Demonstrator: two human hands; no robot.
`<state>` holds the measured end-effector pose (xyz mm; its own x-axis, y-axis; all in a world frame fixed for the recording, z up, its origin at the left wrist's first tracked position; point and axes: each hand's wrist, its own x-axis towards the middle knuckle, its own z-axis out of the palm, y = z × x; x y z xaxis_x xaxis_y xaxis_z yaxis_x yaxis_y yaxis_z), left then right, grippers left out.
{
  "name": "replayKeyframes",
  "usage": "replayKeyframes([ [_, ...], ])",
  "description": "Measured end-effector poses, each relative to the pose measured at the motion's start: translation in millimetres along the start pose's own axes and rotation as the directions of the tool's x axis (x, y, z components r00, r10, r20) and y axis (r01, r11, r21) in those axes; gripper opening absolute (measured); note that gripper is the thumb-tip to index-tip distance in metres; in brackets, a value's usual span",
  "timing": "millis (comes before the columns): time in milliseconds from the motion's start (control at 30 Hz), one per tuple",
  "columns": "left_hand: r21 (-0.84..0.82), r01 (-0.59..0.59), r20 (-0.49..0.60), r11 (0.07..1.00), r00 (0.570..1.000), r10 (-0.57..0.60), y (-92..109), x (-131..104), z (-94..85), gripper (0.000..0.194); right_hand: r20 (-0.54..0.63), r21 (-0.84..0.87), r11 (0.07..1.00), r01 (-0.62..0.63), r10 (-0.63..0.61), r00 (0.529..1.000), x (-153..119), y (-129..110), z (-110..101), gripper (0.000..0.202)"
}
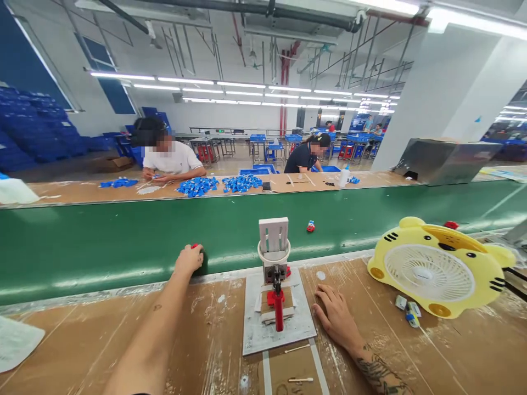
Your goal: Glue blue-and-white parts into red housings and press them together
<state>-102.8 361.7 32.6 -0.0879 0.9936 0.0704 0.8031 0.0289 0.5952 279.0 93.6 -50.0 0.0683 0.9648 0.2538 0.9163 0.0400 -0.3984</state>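
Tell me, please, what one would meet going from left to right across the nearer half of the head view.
Pale sheet, left hand, red-handled clamp, right hand, yellow fan.

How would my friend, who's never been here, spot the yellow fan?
Find the long green conveyor belt, then the brown worktable along its near side. Look right, past the right hand. Unlike the small pieces beside it, the fan is big, with round ears and a black-striped tiger face.
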Motion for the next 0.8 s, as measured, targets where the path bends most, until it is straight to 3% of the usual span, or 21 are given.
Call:
replayKeyframes([
  [167,-0.26,-0.009,-0.08,0.966,0.997,-0.012,15,-11,-5.8,0.026,-0.063,0.048,0.999,0.004,-0.001,0.998,4,-8,-5,0.025],
  [300,-0.525,-0.064,-0.108,0.849,0.994,0.008,22,-52,7.7,0.04,-0.056,0.148,0.989,-0.003,0.012,0.998,4,-6,-12,0.023],
  [367,-0.631,-0.076,-0.094,0.772,0.995,0.021,16,-91,18.7,0.052,-0.025,0.224,0.975,-0.014,0.02,0.999,-5,-4,-16,0.022],
  [467,-0.74,-0.061,-0.055,0.67,0.998,0.029,2,-171,31.3,0.062,0.072,0.343,0.939,-0.036,0.012,0.997,-35,-10,-23,0.029],
  [533,-0.8,-0.022,-0.015,0.599,1.0,0.016,-4,-228,36.1,0.059,0.162,0.44,0.897,-0.037,-0.039,0.986,-62,-21,-31,0.029],
  [567,-0.871,0.021,0.019,0.491,1.0,-0.008,-5,-255,38.1,0.053,0.21,0.509,0.86,-0.045,-0.073,0.975,-74,-28,-35,0.027],
  [633,-0.925,0.124,0.109,0.358,0.992,-0.062,-3,-300,42.8,0.043,0.279,0.606,0.792,-0.079,-0.118,0.953,-93,-41,-40,0.024],
  [700,-0.937,0.203,0.18,0.285,0.978,-0.104,4,-331,48.8,0.042,0.325,0.649,0.754,-0.104,-0.151,0.934,-103,-52,-41,0.026],
  [800,-0.927,0.289,0.26,0.24,0.954,-0.148,17,-354,58.2,0.05,0.355,0.656,0.749,-0.092,-0.199,0.913,-104,-60,-36,0.024],
])
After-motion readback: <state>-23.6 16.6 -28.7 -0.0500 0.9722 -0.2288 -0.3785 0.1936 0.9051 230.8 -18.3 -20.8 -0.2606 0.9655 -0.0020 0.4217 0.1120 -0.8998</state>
